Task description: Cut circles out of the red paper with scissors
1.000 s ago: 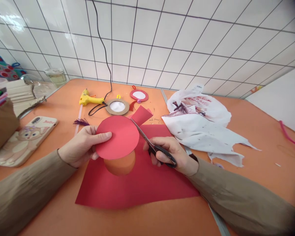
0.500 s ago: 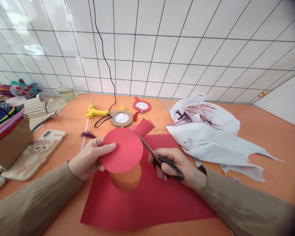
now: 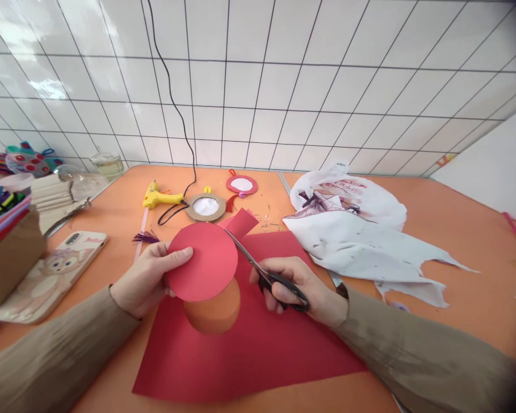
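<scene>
A round disc of red paper (image 3: 206, 267) is pinched in my left hand (image 3: 150, 272), the thumb lying over its left side. My right hand (image 3: 294, 287) grips black-handled scissors (image 3: 264, 278), whose blades reach up to the disc's upper right edge. Whether the blades touch the paper I cannot tell. Underneath lies a larger red sheet (image 3: 258, 355) with a round hole through which the orange table shows. A small red paper piece (image 3: 243, 223) rests just behind the disc.
A yellow glue gun (image 3: 161, 196), a cardboard ring (image 3: 206, 216) with a white centre and a red round ornament (image 3: 241, 184) lie at the back. To the right is a white plastic bag (image 3: 352, 246); to the left, a phone (image 3: 54, 272) and a cardboard box (image 3: 15, 252) of coloured strips.
The view has swung slightly to the right, so everything appears shifted left. Both hands keep hold of the disc and the scissors in nearly the same pose.
</scene>
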### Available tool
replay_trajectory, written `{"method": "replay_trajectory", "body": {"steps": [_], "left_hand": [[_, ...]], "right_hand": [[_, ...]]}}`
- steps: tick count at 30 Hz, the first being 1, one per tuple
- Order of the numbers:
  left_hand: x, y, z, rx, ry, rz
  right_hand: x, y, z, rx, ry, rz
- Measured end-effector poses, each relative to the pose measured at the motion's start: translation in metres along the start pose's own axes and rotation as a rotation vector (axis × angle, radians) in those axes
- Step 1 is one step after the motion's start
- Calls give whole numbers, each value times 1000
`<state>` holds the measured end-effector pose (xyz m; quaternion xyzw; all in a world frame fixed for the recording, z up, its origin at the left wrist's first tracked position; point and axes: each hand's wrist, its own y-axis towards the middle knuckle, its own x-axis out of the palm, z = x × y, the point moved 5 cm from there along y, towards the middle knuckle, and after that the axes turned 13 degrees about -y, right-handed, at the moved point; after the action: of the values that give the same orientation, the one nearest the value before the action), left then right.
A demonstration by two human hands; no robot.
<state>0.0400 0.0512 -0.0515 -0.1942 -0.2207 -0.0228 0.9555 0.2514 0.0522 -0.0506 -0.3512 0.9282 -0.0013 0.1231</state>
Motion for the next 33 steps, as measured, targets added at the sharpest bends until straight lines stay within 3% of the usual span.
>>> {"method": "replay_trajectory", "body": {"steps": [33], "left_hand": [[0, -5, 5, 45, 22, 1]], "right_hand": [[1, 1, -3, -22, 33, -44]]}}
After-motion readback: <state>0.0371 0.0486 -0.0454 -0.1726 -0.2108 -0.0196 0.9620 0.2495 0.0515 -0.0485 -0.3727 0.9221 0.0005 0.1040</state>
